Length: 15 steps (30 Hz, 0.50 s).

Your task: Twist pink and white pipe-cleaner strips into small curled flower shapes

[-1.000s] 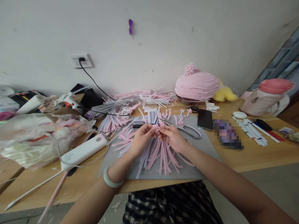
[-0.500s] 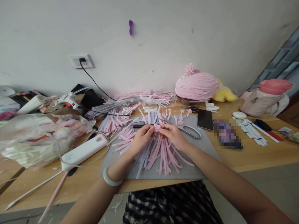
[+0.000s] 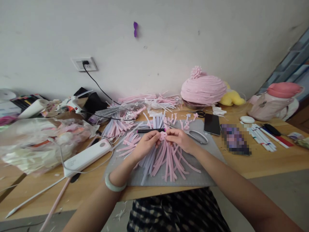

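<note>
Pink curled piece [image 3: 162,135] sits between both hands, above the grey mat [image 3: 212,161] on the table [image 3: 265,161]. Left hand [image 3: 145,145] and right hand [image 3: 180,140] pinch it – the fingers of each are closed on it. Under the hands lie pink strips [image 3: 169,161]; scissors [image 3: 198,136] rest just beside the right hand.

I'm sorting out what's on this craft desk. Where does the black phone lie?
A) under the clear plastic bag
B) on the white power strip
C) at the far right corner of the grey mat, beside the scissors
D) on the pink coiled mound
C: the black phone lies flat at the far right corner of the grey mat, just right of the scissors.
</note>
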Motion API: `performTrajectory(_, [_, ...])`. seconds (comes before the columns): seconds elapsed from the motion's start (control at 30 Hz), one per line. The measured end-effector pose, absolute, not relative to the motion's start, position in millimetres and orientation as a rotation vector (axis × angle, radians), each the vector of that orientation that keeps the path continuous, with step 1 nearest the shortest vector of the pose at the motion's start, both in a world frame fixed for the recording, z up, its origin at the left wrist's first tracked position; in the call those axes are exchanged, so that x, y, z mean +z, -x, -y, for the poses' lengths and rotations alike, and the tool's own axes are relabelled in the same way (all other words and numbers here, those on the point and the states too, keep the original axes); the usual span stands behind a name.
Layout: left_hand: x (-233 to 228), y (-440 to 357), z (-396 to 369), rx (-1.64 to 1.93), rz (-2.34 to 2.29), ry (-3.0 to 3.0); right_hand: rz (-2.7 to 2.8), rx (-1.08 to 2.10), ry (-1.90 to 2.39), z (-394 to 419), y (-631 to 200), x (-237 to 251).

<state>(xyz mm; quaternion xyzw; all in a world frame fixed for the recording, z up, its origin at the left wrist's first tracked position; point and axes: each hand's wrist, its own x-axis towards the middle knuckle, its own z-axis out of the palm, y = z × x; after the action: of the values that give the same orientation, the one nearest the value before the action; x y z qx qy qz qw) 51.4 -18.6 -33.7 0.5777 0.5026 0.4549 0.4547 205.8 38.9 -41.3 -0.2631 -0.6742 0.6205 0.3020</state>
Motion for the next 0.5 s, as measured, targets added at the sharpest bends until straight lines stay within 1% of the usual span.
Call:
performTrajectory(0.13, [-28.7, -52.3, 20.8, 1.137, -1.349, -1.501, 1.813, 1.674, 0.676, -38.2, -205.2, -42.0])
performTrajectory(0.27, [-34.4, -52.8, 20.6, 1.075, -1.301, -1.480, 1.850, 1.679, 0.637, -39.3, -204.7, -45.5])
performTrajectory(0.37, [-41.9, -52.9, 19.2, 1.102, -1.235, -1.482, 1.828, 1.718, 0.594, -40.6, -204.8, -48.9])
performTrajectory(0.5, [-42.0, -51.4, 19.3, 1.090, -1.321, -1.619, 1.838, 1.762, 0.597, -41.2, -205.2, -50.1])
